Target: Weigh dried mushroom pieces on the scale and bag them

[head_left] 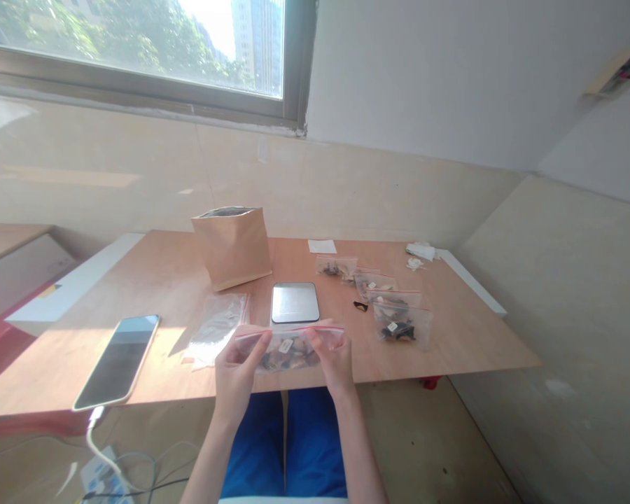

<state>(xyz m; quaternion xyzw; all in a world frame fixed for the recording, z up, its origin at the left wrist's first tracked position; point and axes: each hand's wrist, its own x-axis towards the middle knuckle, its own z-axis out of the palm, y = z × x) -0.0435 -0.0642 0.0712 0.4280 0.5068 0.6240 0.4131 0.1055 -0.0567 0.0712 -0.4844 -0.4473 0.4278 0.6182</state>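
While the clear zip bag (290, 357) was held over the near edge of the table (467, 350), red seal strip uppermost, brownish pieces and a white packet (285, 346) inside, the left hand (234, 371) pinched its top at one end, thumb and fingers, and the right hand (337, 360) gripped the other likewise; a square scale (295, 302) sat just beyond; flat bags (220, 325) lay left of it, phone (120, 360) farther left; a brown paper bag (234, 245) stood upright behind them, mouth open; filled zip bags (399, 329) lay rightward, a loose dark piece (360, 306) nearby.
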